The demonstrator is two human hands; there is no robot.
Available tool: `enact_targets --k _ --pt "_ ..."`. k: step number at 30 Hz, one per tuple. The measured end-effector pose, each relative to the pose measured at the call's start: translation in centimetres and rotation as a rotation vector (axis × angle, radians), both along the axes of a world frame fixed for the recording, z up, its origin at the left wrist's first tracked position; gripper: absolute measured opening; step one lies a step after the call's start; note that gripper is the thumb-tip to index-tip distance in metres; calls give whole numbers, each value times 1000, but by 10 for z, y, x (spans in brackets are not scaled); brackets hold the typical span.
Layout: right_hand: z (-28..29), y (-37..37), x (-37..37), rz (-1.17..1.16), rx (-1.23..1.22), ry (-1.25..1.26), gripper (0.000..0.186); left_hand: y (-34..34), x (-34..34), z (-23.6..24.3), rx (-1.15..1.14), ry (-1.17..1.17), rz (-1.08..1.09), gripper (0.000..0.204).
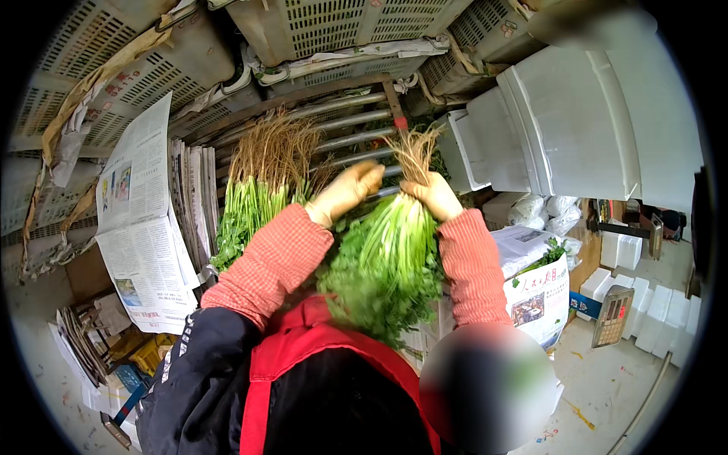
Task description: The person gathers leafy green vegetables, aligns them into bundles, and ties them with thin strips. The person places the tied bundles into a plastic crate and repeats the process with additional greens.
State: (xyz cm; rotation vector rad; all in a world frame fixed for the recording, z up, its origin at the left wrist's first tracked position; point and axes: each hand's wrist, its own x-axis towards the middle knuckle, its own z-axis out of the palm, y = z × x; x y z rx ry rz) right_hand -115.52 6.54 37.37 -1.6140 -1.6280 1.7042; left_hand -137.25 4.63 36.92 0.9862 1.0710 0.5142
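My right hand point(434, 199), in a pale yellow glove, is closed round a bunch of leafy greens point(396, 235) just below its brown roots. The roots point away from me and the green leaves hang towards my red apron point(299, 334). Beside it, my gloved left hand point(345, 193) is raised, its fingers curled together; whatever they may hold is hidden. To the left of that hand lies a pile of similar greens point(258, 189), roots at the far end, on a rack of metal bars point(356, 140).
Newspapers point(144, 227) stand in a stack at the left. Slatted plastic crates point(326, 34) line the far side. White foam boxes point(565, 114) fill the right. A scale point(613, 315) and a printed paper sheet point(540, 303) are nearer on the right. Part of the lower right is blurred.
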Motion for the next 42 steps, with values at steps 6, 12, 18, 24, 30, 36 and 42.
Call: enact_targets --k 6,12,18,24,30,36,42 --pt "-97 33 -15 -438 -128 84 27 -30 38 -55 166 654 -282 95" --pt "-88 18 7 -352 -4 196 43 -35 47 -66 200 842 -247 80" --pt "-91 -42 28 -313 246 -189 44 -36 52 -64 190 874 -198 77" --pt "-92 -59 6 -310 328 -641 38 -40 57 -70 230 861 -121 74" --pt "-74 -75 20 -333 188 -552 52 -46 59 -79 285 877 -55 72" --pt "-68 -75 -22 -255 104 -721 67 -41 55 -86 210 666 -33 72" --pt "-113 -91 -6 -452 128 -418 65 -38 32 -87 -56 38 115 50"
